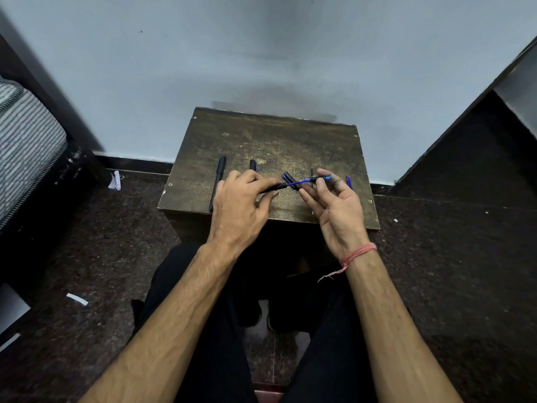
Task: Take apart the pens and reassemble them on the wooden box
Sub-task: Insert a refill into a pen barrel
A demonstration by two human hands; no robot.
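Over the wooden box [270,141], our left hand [241,205] pinches the black pen barrel [271,187] while our right hand [334,199] pinches the blue refill [318,178] at its tip end, its other fingers loose. The parts look light and slippery; the thin refill may bend, so we should grip close to the joint. A whole pen [218,181] lies to the left.

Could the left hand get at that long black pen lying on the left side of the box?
Probably yes, once freed: the black pen lies bare on the box beside the left hand, but that hand's grip holds a pen barrel.
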